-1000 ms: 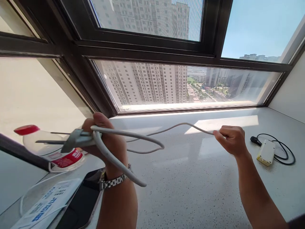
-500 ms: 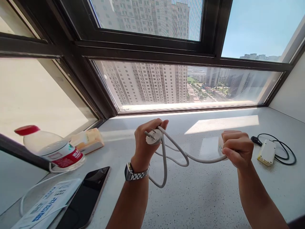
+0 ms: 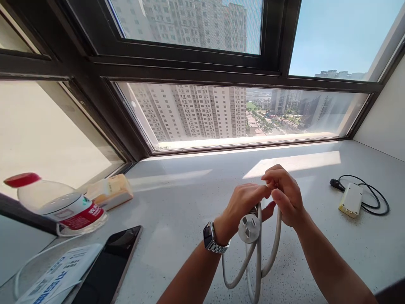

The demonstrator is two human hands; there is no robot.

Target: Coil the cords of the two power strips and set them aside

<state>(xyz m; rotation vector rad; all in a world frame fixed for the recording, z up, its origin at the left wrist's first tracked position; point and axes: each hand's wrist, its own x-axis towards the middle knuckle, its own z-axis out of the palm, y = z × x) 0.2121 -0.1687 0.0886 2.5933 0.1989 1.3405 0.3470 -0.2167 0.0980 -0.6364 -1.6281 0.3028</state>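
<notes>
Loops of a thick white power cord [image 3: 258,253] hang from my two hands, above the sill. My left hand [image 3: 243,204], with a watch on the wrist, is closed around the cord close to its plug [image 3: 249,228]. The plug's prongs face me. Right beside it, my right hand [image 3: 286,196] has its fingers curled where a strand of the cord runs up to it. The fingertips of both hands meet or nearly meet. The white block at the cord's other end does not show.
Left on the sill lie a red-capped bottle [image 3: 63,204], a tissue pack [image 3: 110,192], a phone [image 3: 109,264] and a white printed packet [image 3: 60,274]. A white adapter [image 3: 351,200] with a black cable sits right. A window frame [image 3: 190,76] rises behind.
My right hand has moved left, away from the white block's former spot, to join my left hand. My left hand has shifted right and lower with the plug. The cord loops now hang down.
</notes>
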